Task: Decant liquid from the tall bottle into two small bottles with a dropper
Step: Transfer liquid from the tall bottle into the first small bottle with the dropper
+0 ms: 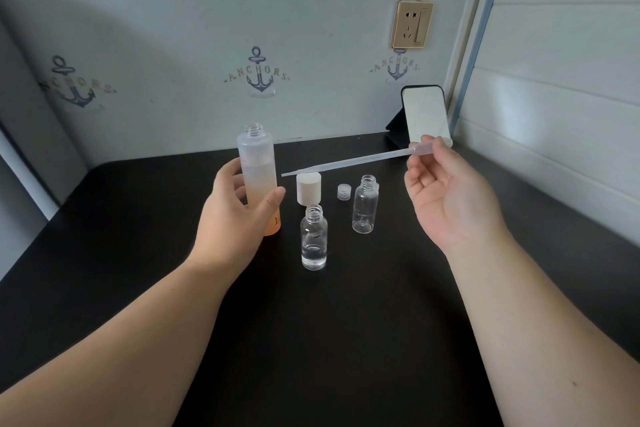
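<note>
A tall frosted bottle point(258, 163), orange toward its base and uncapped, stands on the black table point(104, 253). My left hand point(235, 215) grips its lower half. My right hand point(446, 198) pinches the bulb end of a clear plastic dropper point(349, 162), which lies nearly level in the air with its tip pointing left toward the tall bottle. A small clear bottle point(314, 239) with some liquid at the bottom stands open in front. A second small clear bottle point(364, 205), which looks empty, stands open to its right.
A white cylindrical cap point(309, 188) and a small clear screw cap point(344, 192) sit behind the small bottles. A mirror on a black stand point(426, 117) leans at the back right corner. Walls close the table at the back and right.
</note>
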Motion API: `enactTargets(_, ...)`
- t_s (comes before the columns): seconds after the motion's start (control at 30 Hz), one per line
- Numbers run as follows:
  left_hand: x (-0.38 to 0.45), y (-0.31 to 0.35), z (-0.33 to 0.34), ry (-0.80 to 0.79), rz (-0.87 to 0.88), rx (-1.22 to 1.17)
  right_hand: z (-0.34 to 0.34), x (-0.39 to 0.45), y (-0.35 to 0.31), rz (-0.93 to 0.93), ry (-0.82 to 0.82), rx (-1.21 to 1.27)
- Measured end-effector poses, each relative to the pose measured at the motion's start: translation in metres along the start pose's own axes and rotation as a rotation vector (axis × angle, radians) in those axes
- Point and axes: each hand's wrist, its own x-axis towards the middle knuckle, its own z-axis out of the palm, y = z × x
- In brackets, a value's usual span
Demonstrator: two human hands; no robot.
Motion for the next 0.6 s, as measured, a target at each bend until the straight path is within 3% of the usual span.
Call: enactTargets(0.6, -0.011, 0.011, -0.006, -0.060, 0.129, 0.084, 0.005, -0.003, -0.009, -0.096, 0.047, 0.056)
